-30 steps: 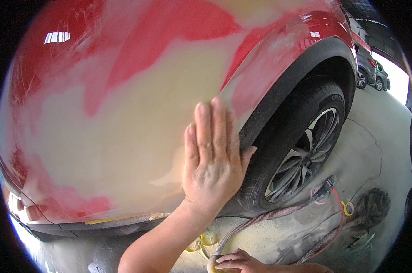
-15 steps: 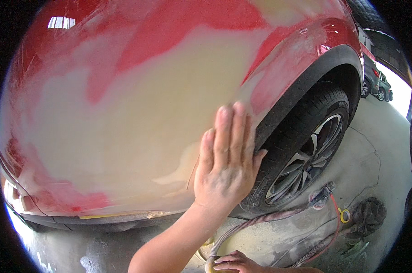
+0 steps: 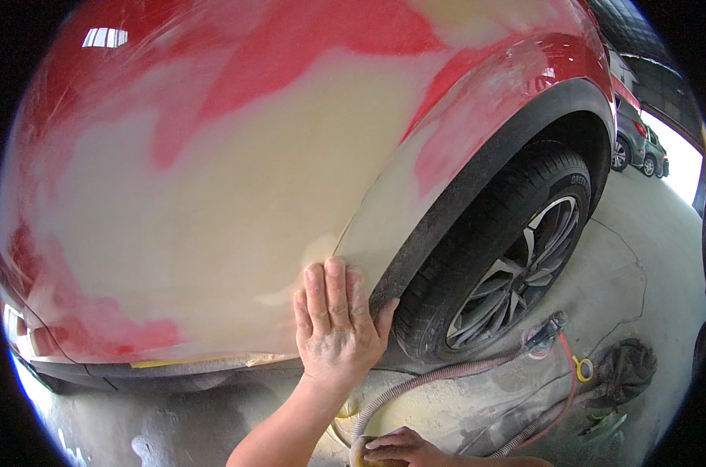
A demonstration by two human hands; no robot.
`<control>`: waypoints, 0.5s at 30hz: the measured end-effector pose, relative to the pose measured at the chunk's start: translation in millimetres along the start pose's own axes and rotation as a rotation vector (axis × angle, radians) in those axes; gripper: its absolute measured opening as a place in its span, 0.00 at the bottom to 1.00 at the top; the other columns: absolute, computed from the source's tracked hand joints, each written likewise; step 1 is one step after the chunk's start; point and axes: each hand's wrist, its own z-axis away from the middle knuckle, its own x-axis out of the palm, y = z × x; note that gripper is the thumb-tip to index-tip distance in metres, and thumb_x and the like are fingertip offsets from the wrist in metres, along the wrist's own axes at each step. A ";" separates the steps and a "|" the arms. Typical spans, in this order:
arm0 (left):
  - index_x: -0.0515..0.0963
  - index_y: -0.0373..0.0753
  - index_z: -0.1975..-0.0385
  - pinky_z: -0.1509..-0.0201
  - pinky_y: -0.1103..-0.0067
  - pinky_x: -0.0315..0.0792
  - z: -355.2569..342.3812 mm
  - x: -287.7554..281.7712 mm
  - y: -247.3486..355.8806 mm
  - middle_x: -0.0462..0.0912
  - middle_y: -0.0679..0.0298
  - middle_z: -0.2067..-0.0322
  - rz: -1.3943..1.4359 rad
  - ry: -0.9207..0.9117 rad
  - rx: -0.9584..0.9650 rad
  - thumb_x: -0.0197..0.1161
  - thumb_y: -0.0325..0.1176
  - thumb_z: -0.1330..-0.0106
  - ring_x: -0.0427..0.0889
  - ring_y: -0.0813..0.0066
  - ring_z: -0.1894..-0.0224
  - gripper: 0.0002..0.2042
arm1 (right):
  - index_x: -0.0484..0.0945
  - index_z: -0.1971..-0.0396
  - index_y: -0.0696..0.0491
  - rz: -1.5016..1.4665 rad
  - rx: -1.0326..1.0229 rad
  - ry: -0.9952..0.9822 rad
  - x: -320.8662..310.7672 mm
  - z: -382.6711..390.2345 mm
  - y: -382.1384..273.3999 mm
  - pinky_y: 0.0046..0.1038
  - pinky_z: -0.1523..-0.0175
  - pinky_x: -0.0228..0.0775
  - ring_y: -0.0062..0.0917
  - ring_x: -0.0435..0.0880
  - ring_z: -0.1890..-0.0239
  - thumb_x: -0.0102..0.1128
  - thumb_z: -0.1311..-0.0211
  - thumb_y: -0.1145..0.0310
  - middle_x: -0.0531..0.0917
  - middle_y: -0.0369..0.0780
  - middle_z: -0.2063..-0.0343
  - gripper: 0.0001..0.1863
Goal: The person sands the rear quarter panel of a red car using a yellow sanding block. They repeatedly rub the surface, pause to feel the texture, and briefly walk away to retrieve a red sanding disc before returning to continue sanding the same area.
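The left hand (image 3: 339, 342) lies flat against the body panel (image 3: 189, 210) of a red car, its fingers straight and pointing up, the thumb spread toward the dark wheel-arch trim (image 3: 477, 173). The panel fills the left and middle of the view, patched with cream, greyish and pink areas among the red. The fingertips are at the lower visible end of a thin panel seam (image 3: 360, 206). The right hand (image 3: 403, 447) lies over a yellowish rounded thing (image 3: 358, 453) at the bottom edge; how firmly its bent fingers grip, I cannot tell.

Beside that thing, a ribbed hose (image 3: 415, 382) runs across the floor (image 3: 653, 257) toward a dark fitting (image 3: 546, 333) near the tyre (image 3: 477, 261). Farther right are a yellow ring (image 3: 576, 366) and a crumpled dark bag (image 3: 627, 372). 2 more cars (image 3: 630, 138) stand in the background.
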 end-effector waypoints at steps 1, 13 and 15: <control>0.60 0.22 0.33 0.24 0.46 0.47 6.7 -0.8 -3.2 0.54 0.31 0.29 0.001 -0.028 -0.013 0.67 0.53 0.36 0.49 0.30 0.24 0.43 | 0.81 0.46 0.49 -0.003 0.009 0.007 -0.3 0.8 -1.1 0.41 0.41 0.67 0.38 0.77 0.44 0.80 0.53 0.59 0.79 0.42 0.42 0.31; 0.65 0.28 0.35 0.24 0.49 0.47 75.5 -17.1 -67.0 0.59 0.43 0.29 -0.085 -0.148 0.084 0.64 0.62 0.37 0.54 0.40 0.24 0.43 | 0.80 0.44 0.54 0.048 0.216 0.171 -49.7 -26.1 -27.1 0.38 0.37 0.71 0.39 0.77 0.42 0.80 0.51 0.62 0.78 0.45 0.43 0.32; 0.64 0.27 0.35 0.24 0.50 0.48 82.6 -28.6 -82.6 0.59 0.43 0.29 -0.121 -0.202 0.088 0.61 0.62 0.35 0.55 0.40 0.25 0.43 | 0.77 0.42 0.55 0.194 0.093 0.213 -57.7 -35.0 -27.6 0.40 0.38 0.71 0.41 0.76 0.42 0.81 0.52 0.62 0.76 0.46 0.42 0.36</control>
